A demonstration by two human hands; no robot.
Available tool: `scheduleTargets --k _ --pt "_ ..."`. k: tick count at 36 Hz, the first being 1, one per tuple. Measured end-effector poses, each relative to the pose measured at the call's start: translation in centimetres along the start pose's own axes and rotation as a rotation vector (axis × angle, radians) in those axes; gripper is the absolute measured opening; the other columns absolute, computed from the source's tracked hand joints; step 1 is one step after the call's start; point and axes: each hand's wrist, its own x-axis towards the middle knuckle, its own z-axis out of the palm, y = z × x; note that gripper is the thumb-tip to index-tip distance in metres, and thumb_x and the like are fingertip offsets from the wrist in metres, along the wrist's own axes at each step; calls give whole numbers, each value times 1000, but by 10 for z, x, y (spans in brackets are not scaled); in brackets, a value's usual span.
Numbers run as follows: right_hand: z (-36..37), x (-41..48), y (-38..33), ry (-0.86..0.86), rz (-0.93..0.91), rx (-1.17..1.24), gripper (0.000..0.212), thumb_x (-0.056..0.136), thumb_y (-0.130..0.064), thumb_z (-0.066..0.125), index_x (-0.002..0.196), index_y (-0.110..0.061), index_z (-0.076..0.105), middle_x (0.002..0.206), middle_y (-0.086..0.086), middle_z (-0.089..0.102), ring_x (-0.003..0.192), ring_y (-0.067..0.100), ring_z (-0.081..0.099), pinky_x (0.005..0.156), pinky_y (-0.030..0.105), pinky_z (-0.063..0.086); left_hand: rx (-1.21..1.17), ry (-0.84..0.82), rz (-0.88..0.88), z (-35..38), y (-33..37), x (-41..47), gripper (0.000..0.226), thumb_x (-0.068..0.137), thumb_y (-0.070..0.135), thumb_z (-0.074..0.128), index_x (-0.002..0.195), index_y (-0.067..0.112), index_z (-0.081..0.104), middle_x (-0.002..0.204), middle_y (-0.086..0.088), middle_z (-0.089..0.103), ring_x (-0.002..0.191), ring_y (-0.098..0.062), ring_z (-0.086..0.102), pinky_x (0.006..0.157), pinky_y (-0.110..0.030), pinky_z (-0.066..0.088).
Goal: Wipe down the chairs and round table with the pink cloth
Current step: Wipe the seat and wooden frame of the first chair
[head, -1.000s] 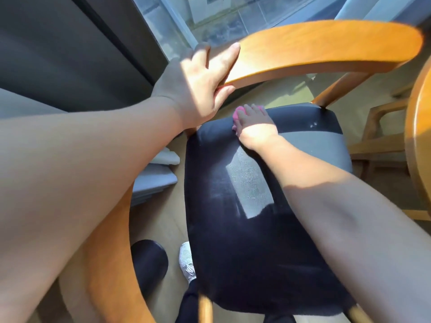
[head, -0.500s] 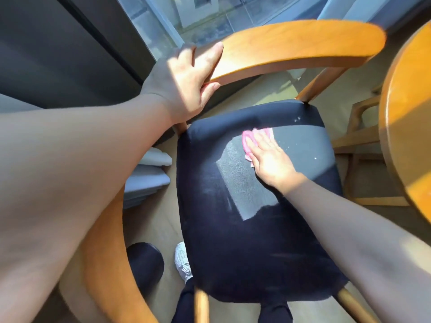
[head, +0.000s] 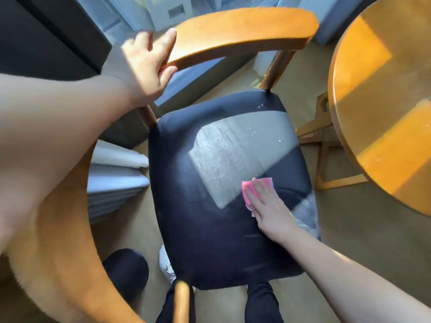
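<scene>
A wooden chair with a dark padded seat (head: pixel 198 229) fills the middle of the view. My left hand (head: pixel 144 68) grips the left end of its curved orange backrest (head: pixel 245 31). My right hand (head: pixel 268 208) lies flat on the right side of the seat and presses the pink cloth (head: pixel 248 190) against the fabric. Only the cloth's edge shows past my fingers. The round wooden table (head: pixel 384 101) stands at the right edge.
A second wooden chair (head: pixel 326 159) sits tucked under the table. Another curved wooden rail (head: pixel 58 252) runs under my left arm. Folded grey-white bedding (head: pixel 114 180) lies on the floor to the left. My legs and a shoe (head: pixel 166 266) show below the seat.
My right hand has dragged the pink cloth from the seat's back edge toward the front and right. My left hand has kept its hold on the backrest.
</scene>
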Motion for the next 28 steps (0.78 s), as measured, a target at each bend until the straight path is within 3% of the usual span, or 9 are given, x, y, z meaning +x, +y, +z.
scheduleTargets --k 3,5,8,13,17,20,22,25,28 --pt "2 -3 -1 53 43 3 70 79 2 66 145 -3 41 148 29 33 138 46 28 115 58 24 -9 63 0 5 13 3 59 97 36 41 149 18 18 149 -22 27 128 -45 33 101 -53 31" --pt "5 -6 -2 79 8 9 63 81 5 62 141 2 45 145 28 40 135 47 36 107 63 33 -11 70 47 6 24 8 59 98 32 40 149 14 18 153 -21 21 137 -41 25 109 -51 23" --pt "7 -6 -5 106 8 -33 59 80 3 57 139 3 47 142 23 45 133 45 39 107 64 31 3 52 92 5 41 17 61 98 33 36 150 12 14 157 -17 12 144 -36 12 115 -51 12" --pt "0 8 3 130 -40 -53 54 78 -3 47 132 -1 47 129 20 49 118 41 45 107 59 33 7 36 114 5 51 21 66 94 31 41 151 12 13 158 -14 11 145 -33 9 116 -52 10" --pt "-18 47 9 142 -27 -83 51 78 1 54 130 0 52 127 15 50 110 37 44 105 50 32 17 17 106 5 51 21 69 92 32 42 151 13 12 159 -12 10 146 -32 8 116 -51 10" --pt "-26 86 21 97 49 -216 49 82 -14 62 128 -3 46 125 18 53 112 38 47 105 49 35 29 2 101 4 52 21 71 91 33 43 151 13 11 159 -12 9 146 -31 7 117 -50 9" --pt "-26 108 31 97 78 -139 50 86 -19 55 132 0 50 134 23 53 124 40 48 115 49 26 35 3 95 4 52 21 72 90 32 44 151 13 12 159 -12 9 146 -31 8 116 -50 9" --pt "-36 142 39 92 102 -81 52 89 -13 58 138 1 48 142 25 47 135 41 41 118 43 9 46 7 94 5 53 21 72 90 31 45 151 13 12 159 -12 10 146 -31 8 117 -50 10" --pt "-50 178 40 120 91 -87 54 93 -14 57 143 -2 42 146 22 43 139 38 35 122 45 9 59 5 89 6 55 21 73 89 29 47 151 12 12 159 -12 11 145 -31 9 116 -51 12"
